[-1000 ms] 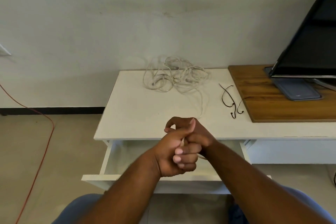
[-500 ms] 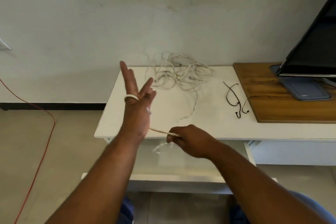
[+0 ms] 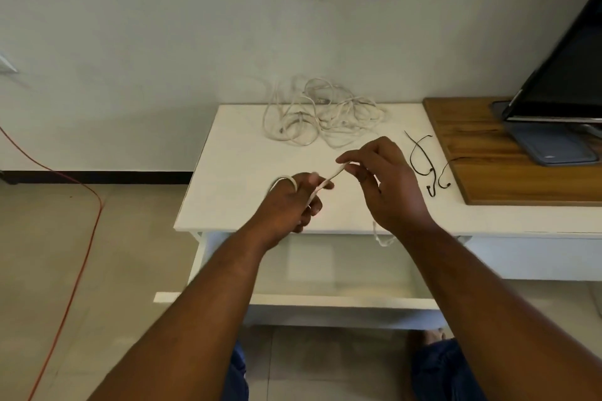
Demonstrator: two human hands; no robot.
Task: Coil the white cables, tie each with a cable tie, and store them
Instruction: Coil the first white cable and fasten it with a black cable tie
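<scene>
Coiling barely begun: left hand (image 3: 290, 202) curled fingers round first loop of cable (image 3: 329, 177), right hand (image 3: 387, 185) pinched it over worktop (image 3: 234, 179). Tangled pile (image 3: 322, 117), black ties (image 3: 431, 192) lay untouched behind; drawer (image 3: 325, 301) stood open, waiting.

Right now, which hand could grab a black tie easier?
Probably the right hand, though it pinches the white cable. The black ties lie just to its right; the left hand is farther off, with cable looped round it.
</scene>
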